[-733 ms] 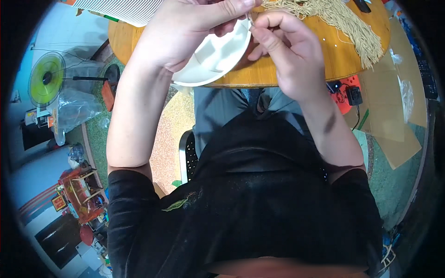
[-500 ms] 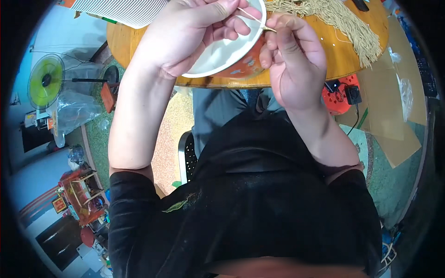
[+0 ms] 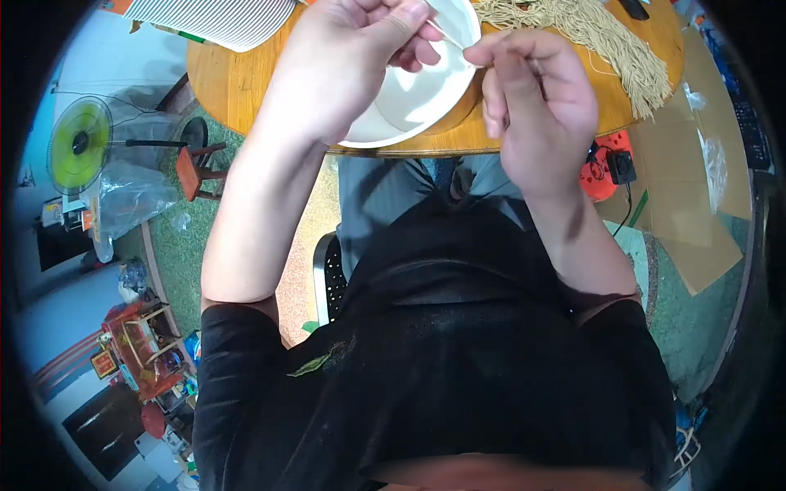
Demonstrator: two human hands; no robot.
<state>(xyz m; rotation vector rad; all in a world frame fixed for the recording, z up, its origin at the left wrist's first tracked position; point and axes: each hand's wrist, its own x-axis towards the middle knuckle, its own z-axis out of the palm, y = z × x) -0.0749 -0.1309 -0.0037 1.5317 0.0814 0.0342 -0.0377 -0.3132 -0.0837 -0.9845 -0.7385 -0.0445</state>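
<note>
A thin pale cord (image 3: 444, 33) runs slantwise between my two hands, above a white bowl (image 3: 409, 123) on the table. My left hand (image 3: 372, 37) pinches its upper left end with thumb and fingers. At the lower right end, my right hand (image 3: 544, 102) is closed with thumb and forefinger pressed together at the cord's tip. The bowl sits partly behind my left hand and forearm, and its white inside shows. Past my right hand lies a loose bundle of beige cords (image 3: 626, 61), spread along the far right of the table.
The round wooden table (image 3: 225, 90) has a striped white item (image 3: 217, 20) at its far left and a dark object (image 3: 634, 8) at the far right. A green fan (image 3: 80, 143) and small red stool (image 3: 190, 173) stand left. Cardboard (image 3: 684, 188) lies right, beside a black adapter (image 3: 623, 168).
My right hand has moved slightly right and down. My left hand has shifted a little right. The patterned, reddish surface beneath the bowl's rim no longer shows; the bowl appears tipped more level.
</note>
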